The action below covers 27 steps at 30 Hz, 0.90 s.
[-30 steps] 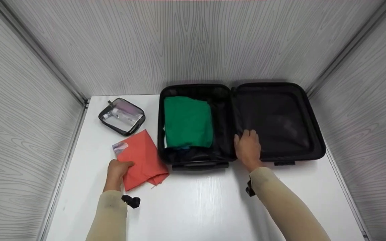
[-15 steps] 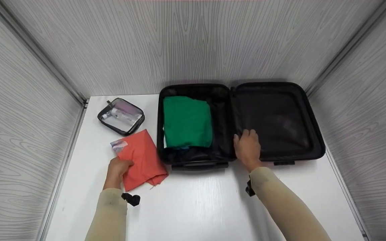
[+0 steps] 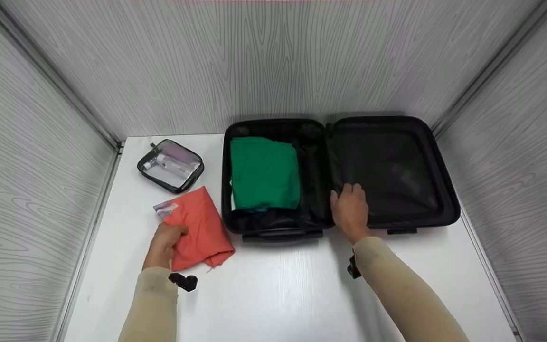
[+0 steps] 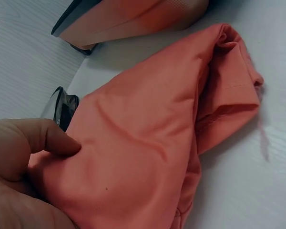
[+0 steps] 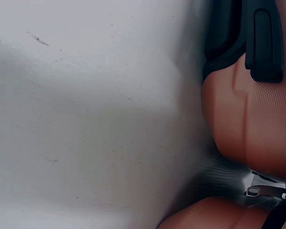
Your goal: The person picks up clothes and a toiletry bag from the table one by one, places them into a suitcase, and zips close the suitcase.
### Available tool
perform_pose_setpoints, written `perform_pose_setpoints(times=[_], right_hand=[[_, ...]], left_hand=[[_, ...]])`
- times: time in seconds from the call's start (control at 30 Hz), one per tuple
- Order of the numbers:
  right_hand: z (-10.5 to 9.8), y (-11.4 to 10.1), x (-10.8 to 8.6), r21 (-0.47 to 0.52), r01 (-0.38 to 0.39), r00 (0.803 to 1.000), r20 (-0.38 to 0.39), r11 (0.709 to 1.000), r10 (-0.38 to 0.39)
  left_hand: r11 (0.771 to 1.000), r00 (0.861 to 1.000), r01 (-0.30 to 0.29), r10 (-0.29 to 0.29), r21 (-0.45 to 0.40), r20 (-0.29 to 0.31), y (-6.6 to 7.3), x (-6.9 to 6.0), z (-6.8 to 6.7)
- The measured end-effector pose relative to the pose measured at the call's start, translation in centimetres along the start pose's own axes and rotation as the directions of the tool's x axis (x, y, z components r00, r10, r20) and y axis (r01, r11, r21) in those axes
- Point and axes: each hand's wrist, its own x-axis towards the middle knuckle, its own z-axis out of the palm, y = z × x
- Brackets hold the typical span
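A folded coral-red garment point(image 3: 200, 228) with a printed patch at one corner lies left of the suitcase. My left hand point(image 3: 165, 242) holds its near left edge, thumb on top, other fingers hidden underneath. In the left wrist view the thumb presses into the garment point(image 4: 128, 138), whose loose folds show at the far end. The suitcase point(image 3: 280, 232) lies spread open, with a folded green garment point(image 3: 265, 173) in its left half. My right hand point(image 3: 350, 209) rests over the suitcase's middle edge, fingers reaching onto the right half; their undersides are hidden.
A clear zip pouch point(image 3: 171, 165) with black trim, holding a bottle and other items, lies behind the coral garment. Grey wood-grain walls point(image 3: 273, 61) stand at the back and sides. The right wrist view shows the white tabletop point(image 5: 86, 119) and the suitcase's orange shell point(image 5: 248, 114).
My left hand has shifted slightly left with the coral garment, whose right side has drawn a little away from the suitcase. The right hand stays in place.
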Motion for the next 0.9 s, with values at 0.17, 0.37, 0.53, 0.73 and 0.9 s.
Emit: perform_pose_setpoints(times=[0.17, 0.37, 0.53, 0.73, 0.9], right_hand=[[0.0, 0.1, 0.0, -0.001, 0.017, 1.0, -0.019, 1.0, -0.017], [0.0, 0.1, -0.1, 0.002, 0.021, 1.0, -0.013, 1.0, -0.021], [0.0, 0.1, 0.0, 0.01, 0.018, 1.0, -0.017, 1.0, -0.018], [0.3, 0.1, 0.0, 0.01, 0.013, 1.0, -0.013, 1.0, -0.013], [0.4, 0.2, 0.0, 0.005, 0.012, 1.0, -0.011, 1.0, -0.012]], left_hand=[[0.999, 0.999, 0.035, -0.035, -0.028, 0.023, 0.3, -0.1, -0.1], [0.999, 1.0, -0.006, 0.007, 0.05, -0.022, 0.2, -0.2, 0.0], [0.99, 0.988, -0.126, 0.131, 0.061, -0.081, 0.4, -0.3, 0.4], [0.972, 0.972, -0.23, 0.232, 0.039, -0.047, 1.8, -1.4, 0.6], [0.958, 0.965, -0.261, 0.263, 0.121, 0.003, 3.2, -2.5, 0.3]])
